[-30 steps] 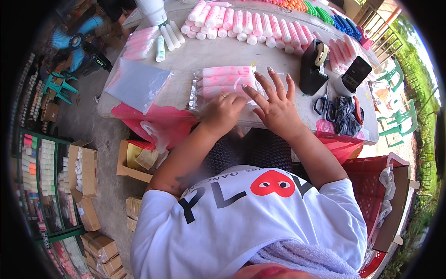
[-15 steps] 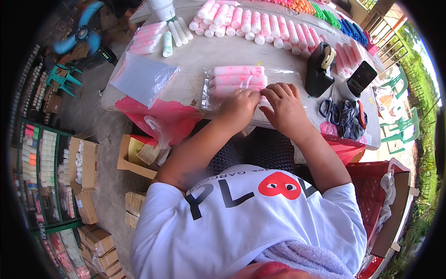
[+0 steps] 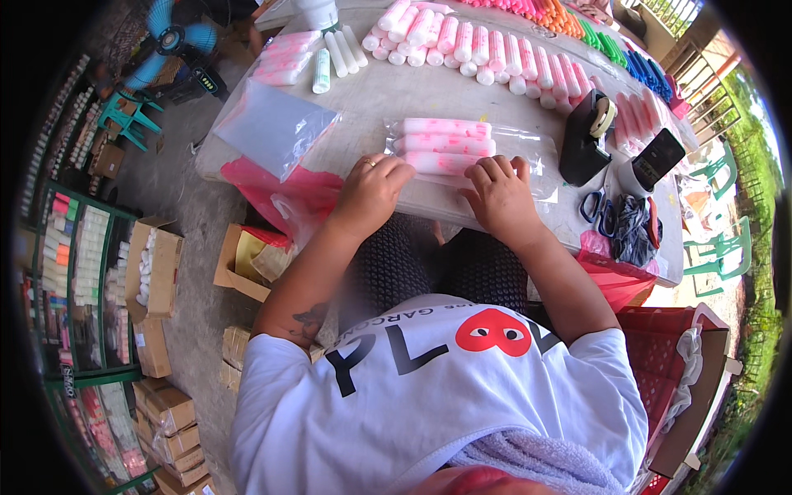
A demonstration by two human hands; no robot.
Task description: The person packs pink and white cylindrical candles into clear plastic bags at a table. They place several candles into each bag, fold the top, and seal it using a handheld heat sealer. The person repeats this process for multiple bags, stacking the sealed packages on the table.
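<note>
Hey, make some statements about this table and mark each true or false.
1. Three pink-and-white sticks lie side by side, clear plastic around them. True.
2. The scissors lie on the far left. False: the scissors lie on the right, beside a black plastic bag.
3. The tape dispenser stands right of the right hand. True.
4. The left hand grips the tape dispenser. False: it is by the clear plastic's near left corner.
5. Green sticks lie between orange sticks and blue sticks. True.
</note>
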